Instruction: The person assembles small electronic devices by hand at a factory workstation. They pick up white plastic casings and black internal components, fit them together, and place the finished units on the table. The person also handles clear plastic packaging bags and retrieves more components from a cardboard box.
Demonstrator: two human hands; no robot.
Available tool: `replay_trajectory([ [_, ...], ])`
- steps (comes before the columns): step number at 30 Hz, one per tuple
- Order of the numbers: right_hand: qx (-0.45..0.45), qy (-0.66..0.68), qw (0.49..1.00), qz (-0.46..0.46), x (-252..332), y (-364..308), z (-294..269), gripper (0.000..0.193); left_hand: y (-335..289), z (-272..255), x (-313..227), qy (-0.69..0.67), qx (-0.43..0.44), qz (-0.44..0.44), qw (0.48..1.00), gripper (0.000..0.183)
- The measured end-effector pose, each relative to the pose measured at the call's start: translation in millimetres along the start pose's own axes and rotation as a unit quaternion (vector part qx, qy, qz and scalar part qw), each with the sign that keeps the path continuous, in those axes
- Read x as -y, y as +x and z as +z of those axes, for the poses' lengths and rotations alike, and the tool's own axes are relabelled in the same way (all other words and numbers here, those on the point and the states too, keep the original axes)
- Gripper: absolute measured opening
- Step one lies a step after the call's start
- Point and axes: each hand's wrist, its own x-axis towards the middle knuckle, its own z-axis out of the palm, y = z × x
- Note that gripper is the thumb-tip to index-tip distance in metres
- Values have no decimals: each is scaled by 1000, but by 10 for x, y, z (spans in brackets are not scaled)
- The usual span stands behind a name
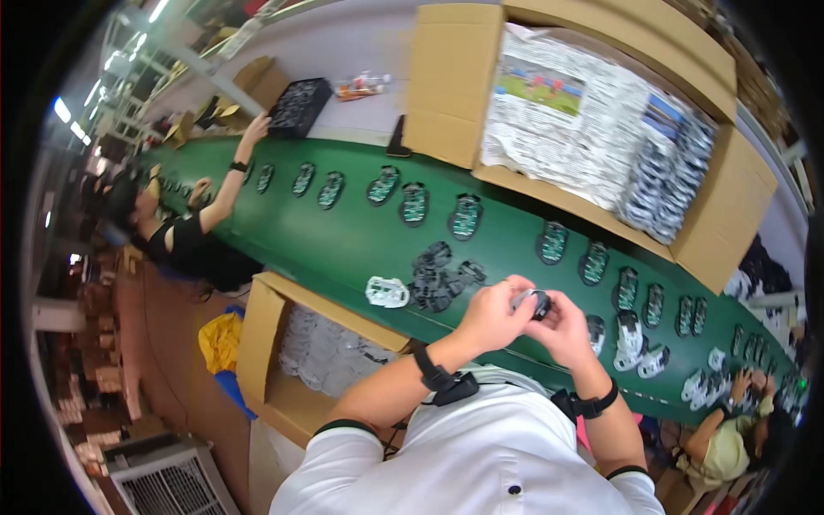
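Observation:
My left hand [495,316] and my right hand [562,330] come together over the near edge of the green bench, both closed on a small black and grey plastic part [541,305]. Fingers cover much of this part, so its full shape is hidden. Just left of my hands lies a loose pile of black plastic parts [439,275], with a white plastic shell [387,292] beside it. Close to my right hand, another white shell [595,333] rests on the bench. Beyond my hands, black oval housings with green circuit boards [466,215] form a long row.
An open carton [451,86] with newspaper and grey parts stands at the far side. Another carton [257,360] of grey pieces sits near left. White shells [631,342] lie to the right. One co-worker [184,232] reaches toward a black bin [299,107]; another [730,429] works at right.

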Motion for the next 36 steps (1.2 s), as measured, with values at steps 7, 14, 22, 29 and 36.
replay_trajectory([
  [7,-42,26,993,104,-186,20,-53,16,92,203,478,-96,-52,-162,981,39],
  [14,-131,-146,963,185,-614,192,-825,23,29,90,735,99,-33,-34,994,47],
  [22,22,-580,792,-191,-598,618,-230,51,-482,-1208,1545,409,-23,-190,892,74],
  [29,3,-570,799,-191,-1162,1275,380,25,-500,-1344,2040,293,-144,-78,942,67],
  [36,-141,-373,890,220,-803,885,-61,22,-515,-1233,1843,153,-307,-161,925,51],
])
